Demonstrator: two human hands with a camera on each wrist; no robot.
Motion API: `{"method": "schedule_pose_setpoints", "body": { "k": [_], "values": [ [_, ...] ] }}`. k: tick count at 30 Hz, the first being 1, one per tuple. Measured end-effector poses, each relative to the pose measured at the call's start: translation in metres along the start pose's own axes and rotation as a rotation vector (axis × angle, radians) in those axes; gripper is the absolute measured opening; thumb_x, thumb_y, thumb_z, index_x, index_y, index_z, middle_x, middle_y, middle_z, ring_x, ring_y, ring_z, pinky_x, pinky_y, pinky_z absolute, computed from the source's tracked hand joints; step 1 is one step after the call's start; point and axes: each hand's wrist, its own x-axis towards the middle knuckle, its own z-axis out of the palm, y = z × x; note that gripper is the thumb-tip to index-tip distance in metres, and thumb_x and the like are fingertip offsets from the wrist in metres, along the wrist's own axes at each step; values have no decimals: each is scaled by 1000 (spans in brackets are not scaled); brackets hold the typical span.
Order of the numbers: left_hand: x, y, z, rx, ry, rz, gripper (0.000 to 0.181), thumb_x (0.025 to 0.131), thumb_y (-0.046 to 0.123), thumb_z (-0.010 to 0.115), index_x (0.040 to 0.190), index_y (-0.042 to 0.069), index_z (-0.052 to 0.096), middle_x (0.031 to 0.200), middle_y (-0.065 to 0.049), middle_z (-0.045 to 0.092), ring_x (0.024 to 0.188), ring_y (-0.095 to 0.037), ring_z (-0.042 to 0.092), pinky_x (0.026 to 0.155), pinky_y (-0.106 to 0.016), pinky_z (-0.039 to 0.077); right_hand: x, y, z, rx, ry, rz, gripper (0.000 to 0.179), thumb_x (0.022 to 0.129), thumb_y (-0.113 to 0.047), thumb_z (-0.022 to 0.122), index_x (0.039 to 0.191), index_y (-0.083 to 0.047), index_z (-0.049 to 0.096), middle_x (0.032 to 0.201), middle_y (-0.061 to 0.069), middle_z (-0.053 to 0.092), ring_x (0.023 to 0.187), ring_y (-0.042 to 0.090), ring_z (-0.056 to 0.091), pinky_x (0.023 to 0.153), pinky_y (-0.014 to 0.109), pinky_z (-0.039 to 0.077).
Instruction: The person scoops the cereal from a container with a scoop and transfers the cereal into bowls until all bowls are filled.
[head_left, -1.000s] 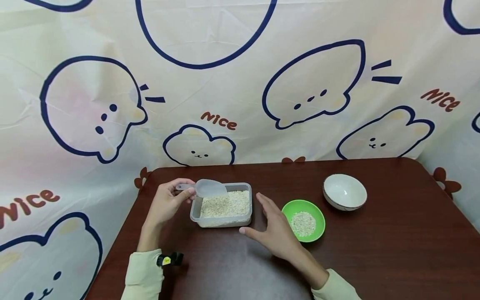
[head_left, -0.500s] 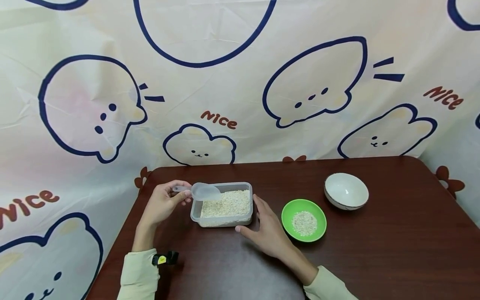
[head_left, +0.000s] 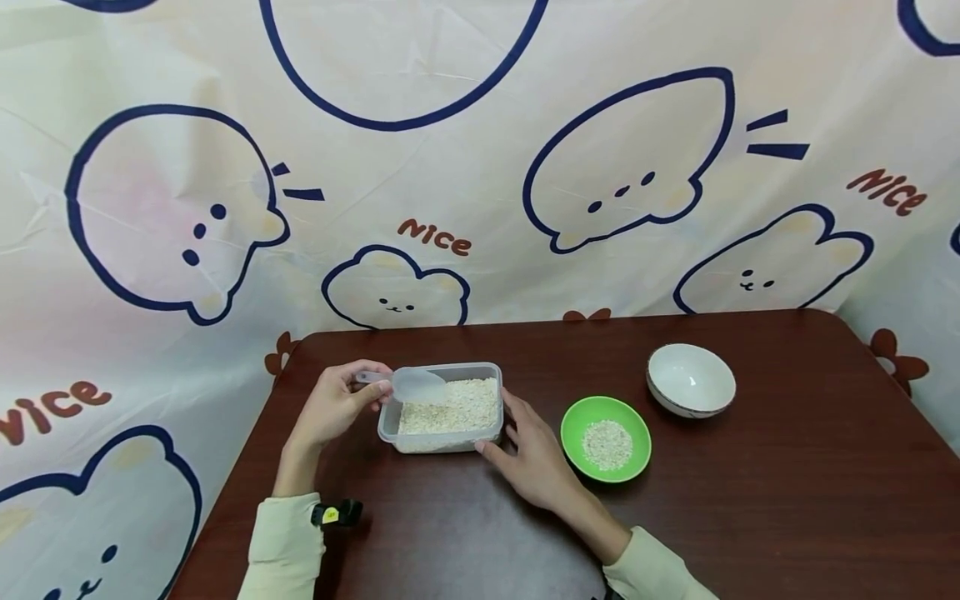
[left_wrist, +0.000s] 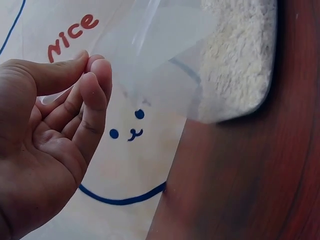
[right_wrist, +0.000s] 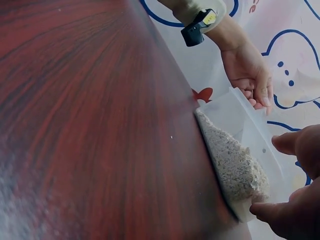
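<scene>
My left hand pinches the handle of a translucent plastic scoop between thumb and fingertips. The scoop's bowl hangs over the left end of a clear rectangular container. Pale oat flakes fill much of it, heaped toward the right in the right wrist view. At the container's right end rests my right hand, fingers extended along the side and thumb at the front corner. In the right wrist view its fingertips lie right at the container's wall.
A green dish with a small pile of oat flakes stands right of my right hand. Behind it to the right is a white bowl. The brown table meets a printed cloth backdrop at its far edge.
My right hand has moved left and come up against the container's right end. The left hand still holds the scoop over the container, shifting only slightly.
</scene>
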Motion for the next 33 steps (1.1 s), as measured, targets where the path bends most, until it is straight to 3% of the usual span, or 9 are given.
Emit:
{"method": "schedule_pose_setpoints", "body": {
  "k": [9, 17, 21, 28, 33],
  "values": [
    [7, 8, 19, -32, -94, -13, 17, 101, 8, 73, 113, -4, 74, 87, -25, 73, 67, -19, 62, 61, -28, 55, 2, 2, 4, 38, -4, 9, 82, 102, -17, 75, 168, -1, 29, 168, 22, 41, 155, 36, 46, 113, 44, 50],
    [11, 20, 39, -56, -121, -12, 14, 101, 5, 73, 111, -4, 76, 87, -27, 74, 67, -35, 63, 59, -34, 57, 1, 3, 4, 30, 22, 3, 82, 101, -16, 76, 167, 0, 30, 168, 24, 40, 153, 38, 47, 112, 44, 52],
    [13, 24, 47, -54, -130, 4, 13, 101, 4, 73, 110, -4, 76, 86, -25, 76, 67, -35, 63, 58, -34, 55, 1, 5, 4, 23, 32, -13, 81, 100, -14, 77, 166, 1, 31, 166, 25, 42, 151, 40, 49, 111, 44, 52],
    [14, 22, 50, -72, -127, 3, 13, 101, 3, 72, 110, -5, 75, 84, -20, 76, 65, -19, 63, 58, -33, 56, 2, 4, 5, 32, 34, 0, 82, 100, -13, 77, 166, 0, 31, 167, 24, 42, 151, 38, 49, 111, 42, 51],
    [13, 18, 46, -103, -127, -1, 14, 101, 3, 72, 111, -6, 75, 83, -17, 77, 71, -28, 70, 60, -35, 58, 3, 4, 7, 41, 28, -9, 82, 101, -13, 76, 166, 1, 30, 166, 25, 43, 151, 39, 49, 111, 43, 51]
  ]
}}
